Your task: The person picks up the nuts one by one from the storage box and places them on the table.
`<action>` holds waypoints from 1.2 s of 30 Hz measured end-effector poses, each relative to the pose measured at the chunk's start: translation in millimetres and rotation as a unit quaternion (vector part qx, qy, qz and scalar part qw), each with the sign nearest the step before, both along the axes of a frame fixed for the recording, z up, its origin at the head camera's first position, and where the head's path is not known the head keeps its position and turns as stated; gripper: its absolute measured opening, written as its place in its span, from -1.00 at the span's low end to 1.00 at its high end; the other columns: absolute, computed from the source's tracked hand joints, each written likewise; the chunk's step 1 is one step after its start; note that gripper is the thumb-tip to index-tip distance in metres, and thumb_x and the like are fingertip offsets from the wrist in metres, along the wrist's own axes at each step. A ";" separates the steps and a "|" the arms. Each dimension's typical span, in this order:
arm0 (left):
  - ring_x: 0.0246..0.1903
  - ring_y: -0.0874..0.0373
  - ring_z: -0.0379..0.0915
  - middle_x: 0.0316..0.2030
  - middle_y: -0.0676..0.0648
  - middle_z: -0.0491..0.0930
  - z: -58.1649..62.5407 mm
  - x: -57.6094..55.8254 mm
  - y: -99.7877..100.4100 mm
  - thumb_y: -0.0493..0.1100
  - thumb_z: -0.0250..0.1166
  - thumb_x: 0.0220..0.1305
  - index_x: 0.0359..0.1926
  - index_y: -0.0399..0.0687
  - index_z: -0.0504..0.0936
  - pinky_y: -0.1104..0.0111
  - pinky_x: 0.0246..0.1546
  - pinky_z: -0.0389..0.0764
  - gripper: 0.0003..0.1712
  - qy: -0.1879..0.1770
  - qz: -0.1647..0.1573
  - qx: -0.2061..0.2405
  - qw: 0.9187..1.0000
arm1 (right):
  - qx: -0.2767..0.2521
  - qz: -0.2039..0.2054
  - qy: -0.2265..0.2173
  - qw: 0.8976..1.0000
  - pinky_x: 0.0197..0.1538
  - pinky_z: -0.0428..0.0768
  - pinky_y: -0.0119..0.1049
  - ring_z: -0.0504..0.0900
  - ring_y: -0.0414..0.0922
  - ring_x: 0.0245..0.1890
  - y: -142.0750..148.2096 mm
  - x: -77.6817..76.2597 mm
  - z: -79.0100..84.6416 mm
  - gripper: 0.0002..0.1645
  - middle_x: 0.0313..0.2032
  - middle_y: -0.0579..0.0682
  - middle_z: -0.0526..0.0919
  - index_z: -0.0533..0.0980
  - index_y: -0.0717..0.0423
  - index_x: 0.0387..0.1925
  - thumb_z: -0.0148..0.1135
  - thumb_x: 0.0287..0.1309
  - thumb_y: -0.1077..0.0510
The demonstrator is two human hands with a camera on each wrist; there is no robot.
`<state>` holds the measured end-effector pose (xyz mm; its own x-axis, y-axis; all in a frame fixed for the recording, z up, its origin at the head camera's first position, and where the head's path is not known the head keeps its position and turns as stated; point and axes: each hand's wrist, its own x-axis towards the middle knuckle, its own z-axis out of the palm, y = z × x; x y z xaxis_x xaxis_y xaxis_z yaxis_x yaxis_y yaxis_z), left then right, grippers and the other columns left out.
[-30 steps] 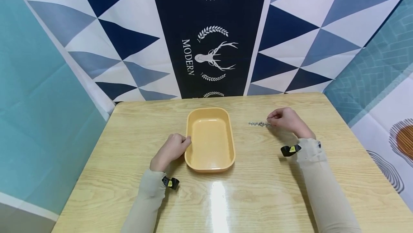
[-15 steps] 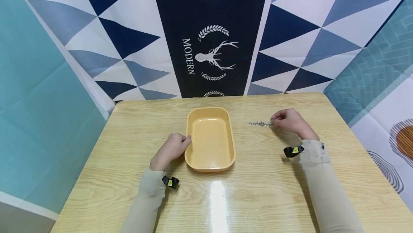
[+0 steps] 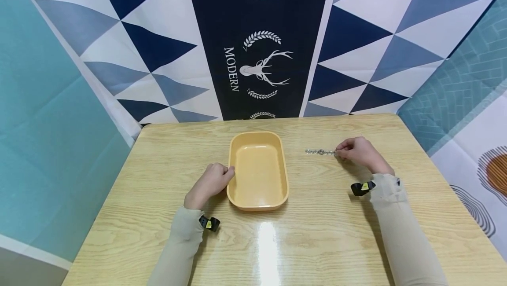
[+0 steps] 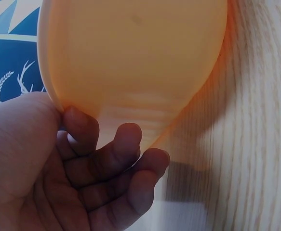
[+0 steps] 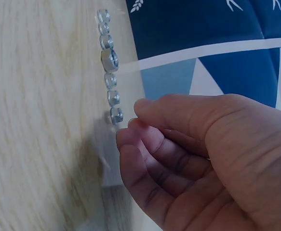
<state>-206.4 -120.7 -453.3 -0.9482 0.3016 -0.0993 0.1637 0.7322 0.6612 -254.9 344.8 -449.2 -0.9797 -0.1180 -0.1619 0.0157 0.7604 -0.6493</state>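
Note:
A silvery bracelet of shiny linked stones lies stretched out on the table, right of the tray. Its larger middle piece shows clearly in the right wrist view, where the bracelet runs towards the fingertips. My right hand pinches its right end between thumb and fingers, low over the wood. My left hand grips the left wall of a yellow-orange plastic tray, thumb at the rim. From the left wrist, bent fingers show against the outside of the tray.
The light wooden table ends at the back against a patterned cloth with blue and white triangles. A teal cloth hangs at the left. Each wrist carries a small black camera, such as the right camera.
My right hand has slid a little to the right and towards me, so more of the bracelet shows in a straight line. The left hand and tray have stayed in place.

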 end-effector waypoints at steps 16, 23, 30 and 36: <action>-0.77 0.24 0.10 -0.81 0.12 0.19 0.5 1.2 0.9 -0.02 -0.01 0.55 -0.81 0.04 0.26 0.43 -0.64 0.18 -0.34 0.001 0.002 0.007 1.000 | 0.022 -0.009 0.005 1.000 -0.22 0.58 -0.26 0.64 -0.12 -0.35 6.0 0.0 -9.3 -0.68 -0.28 0.09 0.73 0.65 0.29 -0.06 0.27 0.39 0.09; -0.77 0.25 0.11 -0.81 0.12 0.19 0.1 1.0 0.8 -0.02 0.00 0.55 -0.81 0.04 0.26 0.43 -0.64 0.18 -0.34 0.003 0.002 0.006 1.000 | 0.016 -0.016 -0.006 1.000 -0.23 0.59 -0.28 0.63 -0.12 -0.34 7.1 -0.9 -10.4 -0.68 -0.27 0.11 0.74 0.65 0.33 -0.03 0.25 0.40 0.12; -0.77 0.25 0.10 -0.81 0.12 0.18 0.4 1.7 0.4 -0.02 -0.01 0.55 -0.81 0.04 0.26 0.44 -0.63 0.17 -0.34 0.006 0.003 0.002 1.000 | 0.029 -0.020 0.000 0.999 -0.22 0.57 -0.26 0.62 -0.11 -0.34 4.2 -1.0 -10.4 -0.66 -0.26 0.13 0.74 0.66 0.32 -0.04 0.29 0.37 0.10; -0.77 0.24 0.11 -0.81 0.12 0.19 1.0 1.5 0.4 -0.02 0.00 0.55 -0.81 0.04 0.27 0.43 -0.64 0.17 -0.34 0.001 0.003 0.002 1.000 | 0.008 -0.015 -0.004 1.000 -0.23 0.58 -0.28 0.63 -0.12 -0.31 5.5 -1.5 -11.1 -0.65 -0.22 0.18 0.75 0.65 0.36 -0.02 0.29 0.37 0.13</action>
